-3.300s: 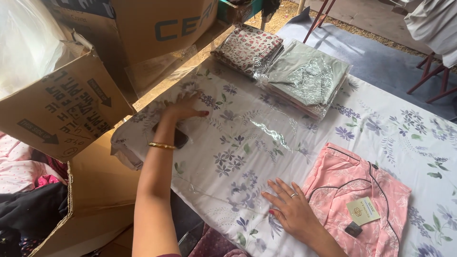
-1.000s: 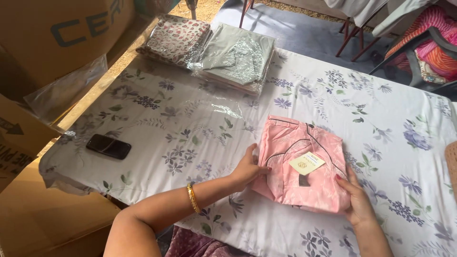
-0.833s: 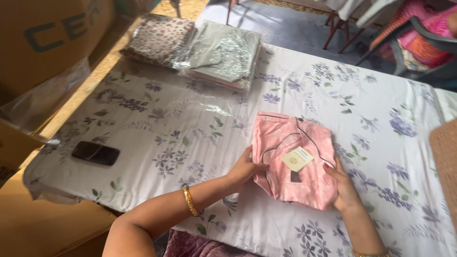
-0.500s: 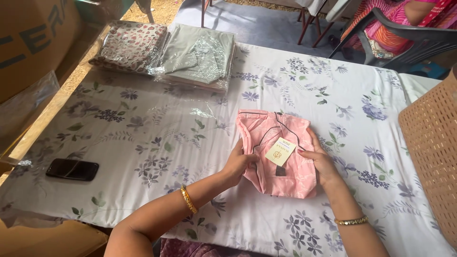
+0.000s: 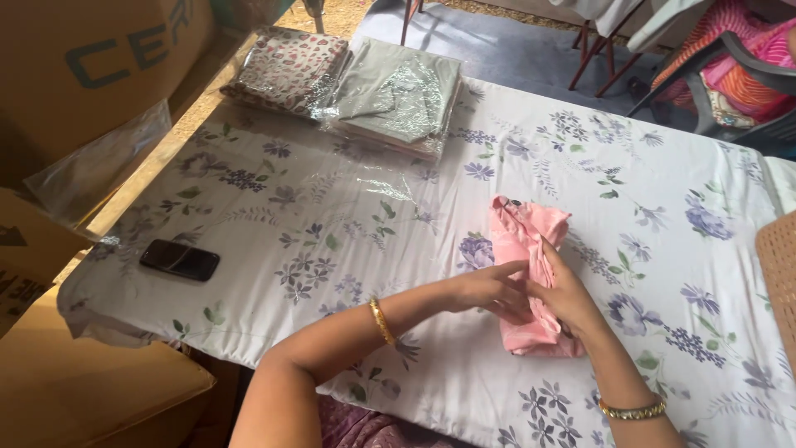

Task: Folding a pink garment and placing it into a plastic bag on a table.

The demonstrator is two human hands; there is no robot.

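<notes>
A floral sheet covers the counter (image 5: 274, 207); near its middle the pink garment (image 5: 531, 282), lately flat, is now folded narrow; left hand (image 5: 491, 292) and right hand (image 5: 565, 292) pinch its fold; phone (image 5: 179, 260) well apart.

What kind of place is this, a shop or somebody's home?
Probably a small home-based garment packing spot, though I can't be sure. Both hands fold a pink garment on a flowered sheet; bagged folded clothes are stacked at the far edge, beside large cardboard cartons.
</notes>
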